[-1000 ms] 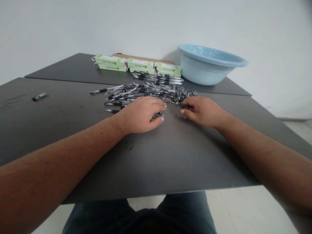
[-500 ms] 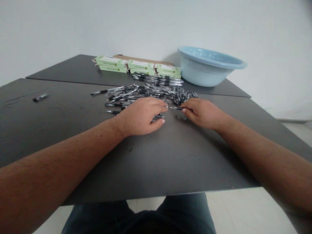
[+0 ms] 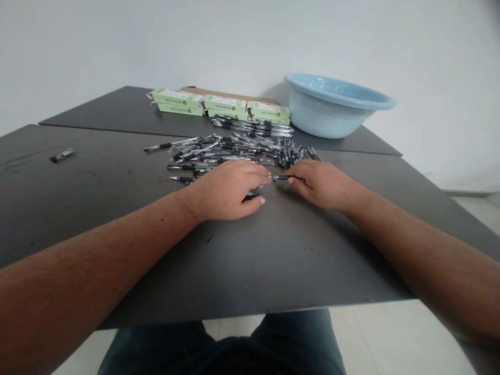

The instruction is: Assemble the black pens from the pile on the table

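My right hand (image 3: pixel 320 183) pinches a black-gripped pen (image 3: pixel 282 178) between thumb and fingers, its thin end directed left. That end meets the fingertips of my left hand (image 3: pixel 232 188), or nearly so. My left hand is curled over the table, with another dark pen (image 3: pixel 252 196) showing between its thumb and fingers; most of that pen is hidden. Just beyond both hands lies a loose heap of clear-and-black pens (image 3: pixel 234 146), some pointing left from under my left hand.
Green-and-white boxes (image 3: pixel 177 109) stand in a stacked row at the back of the dark table (image 3: pixel 234 271). A light blue basin (image 3: pixel 324 117) is to their right, near the wall. One short pen part (image 3: pixel 62 155) lies far left.
My right hand has shifted slightly left and nearer with its pen, whose end now reaches my left fingertips. A small clear piece below my right hand is out of sight.
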Tool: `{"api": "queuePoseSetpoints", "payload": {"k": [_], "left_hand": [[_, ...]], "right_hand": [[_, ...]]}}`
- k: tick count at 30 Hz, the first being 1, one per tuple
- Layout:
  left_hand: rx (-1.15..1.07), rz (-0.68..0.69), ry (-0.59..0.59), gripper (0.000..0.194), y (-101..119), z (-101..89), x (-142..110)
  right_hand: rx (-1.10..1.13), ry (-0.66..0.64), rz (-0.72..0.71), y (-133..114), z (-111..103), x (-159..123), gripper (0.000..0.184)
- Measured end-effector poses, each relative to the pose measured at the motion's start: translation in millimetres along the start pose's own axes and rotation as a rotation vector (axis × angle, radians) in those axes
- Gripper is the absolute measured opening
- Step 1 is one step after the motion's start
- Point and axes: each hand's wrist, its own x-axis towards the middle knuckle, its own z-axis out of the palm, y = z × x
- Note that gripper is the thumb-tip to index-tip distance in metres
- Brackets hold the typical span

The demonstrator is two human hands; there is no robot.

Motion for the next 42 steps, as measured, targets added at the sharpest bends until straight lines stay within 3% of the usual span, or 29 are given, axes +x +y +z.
{"api": "queuePoseSetpoints", "payload": {"k": [19, 26, 32, 42], "left_hand": [[-0.019, 0.050, -0.050, 0.034, -2.2, 3.2, -0.8], [0.075, 0.055, -0.172, 0.047, 7.3, 11.3, 0.9], [0.112, 0.049, -0.238, 0.045, 12.6, 15.1, 5.6], [0.114, 0.030, -0.216, 0.043, 10.5, 18.9, 2.6]], "right_hand": [[-0.044, 0.061, 0.099, 10.3, 4.6, 0.1, 0.038], [-0.004, 0.117, 0.136, 8.6, 3.3, 0.8, 0.040], [0.023, 0.113, 0.133, 6.4, 1.5, 1.8, 0.041], [0.011, 0.109, 0.130, 8.5, 0.7, 1.4, 0.042]]}}
